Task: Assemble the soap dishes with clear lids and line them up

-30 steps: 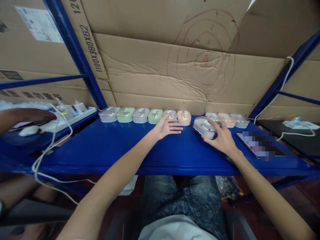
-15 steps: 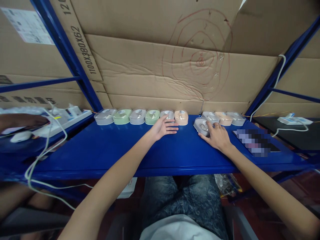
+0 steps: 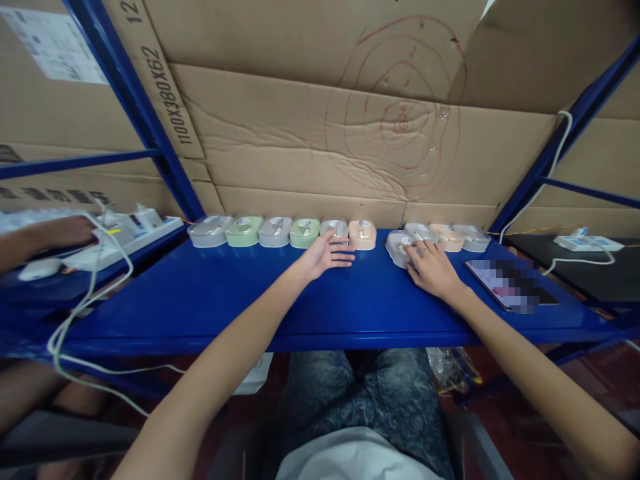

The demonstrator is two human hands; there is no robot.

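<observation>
Right hand (image 3: 431, 270) lies flat on the blue counter (image 3: 250, 300), its fingers spread over the grey mouse (image 3: 399, 247) at the far edge, touching its top, grip loose rather than clamped. That mouse sits just left of three more mice (image 3: 450, 237) lined along the cardboard wall (image 3: 300, 133). Left hand (image 3: 323, 255) rests open, fingertips against a grey mouse (image 3: 336, 229) in the six-piece row (image 3: 280, 231), holding nothing. A phone (image 3: 510, 285) lies to the right. Far left, another person's hand (image 3: 60, 233) hovers by a white power strip (image 3: 135, 230).
</observation>
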